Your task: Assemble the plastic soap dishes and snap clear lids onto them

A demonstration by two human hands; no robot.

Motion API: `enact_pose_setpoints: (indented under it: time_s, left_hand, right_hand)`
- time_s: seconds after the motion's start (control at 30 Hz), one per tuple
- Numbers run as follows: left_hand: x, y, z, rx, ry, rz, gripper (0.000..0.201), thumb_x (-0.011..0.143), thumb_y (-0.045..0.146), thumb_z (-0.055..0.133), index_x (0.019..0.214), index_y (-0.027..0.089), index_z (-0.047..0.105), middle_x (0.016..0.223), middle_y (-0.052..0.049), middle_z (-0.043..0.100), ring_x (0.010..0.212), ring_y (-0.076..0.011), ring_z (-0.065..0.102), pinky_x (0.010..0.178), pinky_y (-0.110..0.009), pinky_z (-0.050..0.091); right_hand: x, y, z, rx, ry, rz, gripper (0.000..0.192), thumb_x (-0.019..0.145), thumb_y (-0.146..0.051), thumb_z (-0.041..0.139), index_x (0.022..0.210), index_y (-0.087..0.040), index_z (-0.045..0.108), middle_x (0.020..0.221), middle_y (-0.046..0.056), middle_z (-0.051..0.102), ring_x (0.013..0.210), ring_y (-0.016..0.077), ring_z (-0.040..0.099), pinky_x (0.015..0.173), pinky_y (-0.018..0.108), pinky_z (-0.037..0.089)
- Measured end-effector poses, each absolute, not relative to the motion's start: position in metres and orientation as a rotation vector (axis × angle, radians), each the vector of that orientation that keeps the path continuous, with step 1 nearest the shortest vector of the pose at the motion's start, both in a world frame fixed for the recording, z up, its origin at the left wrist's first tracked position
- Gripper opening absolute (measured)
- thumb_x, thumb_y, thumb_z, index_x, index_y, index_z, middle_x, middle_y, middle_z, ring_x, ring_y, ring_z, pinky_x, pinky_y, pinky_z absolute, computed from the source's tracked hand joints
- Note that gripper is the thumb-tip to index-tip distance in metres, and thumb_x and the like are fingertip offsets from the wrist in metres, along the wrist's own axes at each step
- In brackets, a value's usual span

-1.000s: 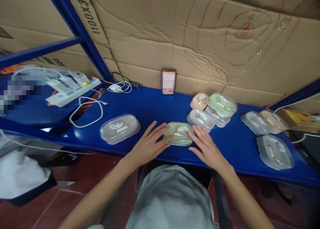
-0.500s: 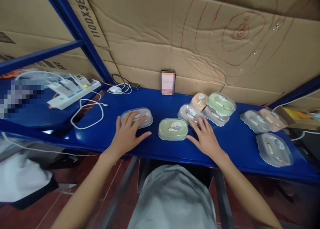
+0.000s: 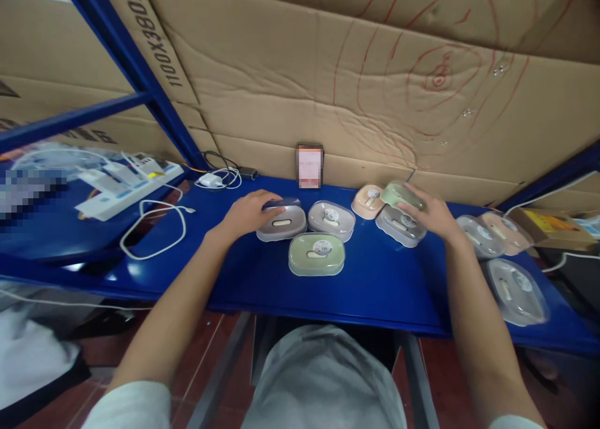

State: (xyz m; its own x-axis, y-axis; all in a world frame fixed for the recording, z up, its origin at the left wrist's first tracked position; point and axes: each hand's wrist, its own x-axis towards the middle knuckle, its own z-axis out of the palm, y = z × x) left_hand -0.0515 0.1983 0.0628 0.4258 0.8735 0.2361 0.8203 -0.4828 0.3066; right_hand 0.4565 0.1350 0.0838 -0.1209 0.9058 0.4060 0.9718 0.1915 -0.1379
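Note:
My left hand (image 3: 249,213) is closed around the back left of a grey oval plastic box (image 3: 281,224) with a clear lid, which rests on the blue table. Its fingertips lie over the box's far edge. Beside that box stands a second grey box (image 3: 331,221) with a round label, and in front of both a green box (image 3: 317,254). My right hand (image 3: 434,215) grips another green box (image 3: 398,193), which looks tilted above a grey box (image 3: 400,226). Part of this green box is hidden by my fingers. A peach box (image 3: 368,202) sits just left of it.
A phone (image 3: 309,166) leans on the cardboard at the back. More boxes, one a grey box (image 3: 515,291), lie at the right. A power strip (image 3: 124,191) and a white cable (image 3: 154,207) are at the left, beside a blue metal post (image 3: 135,72).
My left hand has moved the left grey box rightward. The second grey box now stands further left, behind the front green box. My right hand went right and back onto the upper green box.

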Motion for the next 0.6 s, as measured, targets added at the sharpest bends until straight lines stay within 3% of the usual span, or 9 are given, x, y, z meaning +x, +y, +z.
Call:
enact_pose_setpoints:
  time_s: [0.13,0.2,0.3,0.4,0.6]
  left_hand:
    - [-0.048,0.192,0.056,2.557,1.597,0.660,0.043,0.104,0.044,0.053,0.137,0.021,0.068,0.148,-0.014,0.065,0.136,-0.0341,0.061,0.114,-0.052,0.048]
    - [-0.047,0.182,0.055,2.600,1.528,0.777,0.041,0.105,0.043,0.050,0.133,0.021,0.070,0.142,-0.014,0.067,0.133,-0.0333,0.062,0.114,-0.052,0.047]
    - [-0.045,0.168,0.052,2.685,1.262,0.792,0.037,0.104,0.049,0.055,0.120,0.022,0.075,0.127,-0.012,0.073,0.123,-0.0303,0.067,0.111,-0.047,0.050]
    - [-0.044,0.160,0.043,2.752,1.148,0.655,0.034,0.099,0.051,0.065,0.116,0.024,0.077,0.132,-0.011,0.073,0.128,-0.0330,0.067,0.111,-0.050,0.049]
    - [-0.045,0.166,0.035,2.687,1.134,0.602,0.035,0.103,0.049,0.059,0.122,0.026,0.077,0.132,-0.009,0.077,0.129,-0.0300,0.069,0.114,-0.048,0.050]
  right_hand:
    - [0.455,0.143,0.081,-1.742,-2.033,-0.160,0.064,0.104,-0.056,0.058,0.156,-0.018,0.057,0.161,0.020,0.055,0.150,0.0367,0.051,0.124,0.059,0.040]
    - [0.454,0.145,0.079,-1.761,-2.028,-0.155,0.063,0.104,-0.056,0.058,0.154,-0.018,0.059,0.163,0.021,0.052,0.153,0.0392,0.046,0.125,0.062,0.036]
    - [0.458,0.145,0.076,-1.743,-2.017,-0.117,0.061,0.108,-0.056,0.050,0.155,-0.019,0.056,0.159,0.018,0.057,0.149,0.0338,0.051,0.123,0.055,0.040]
    - [0.463,0.145,0.075,-1.766,-1.953,-0.128,0.060,0.112,-0.055,0.036,0.156,-0.018,0.054,0.153,0.019,0.063,0.142,0.0297,0.058,0.118,0.048,0.044]
    - [0.448,0.140,0.073,-1.796,-1.894,-0.298,0.055,0.112,-0.051,0.035,0.149,-0.019,0.061,0.157,0.020,0.059,0.150,0.0378,0.048,0.124,0.068,0.025]
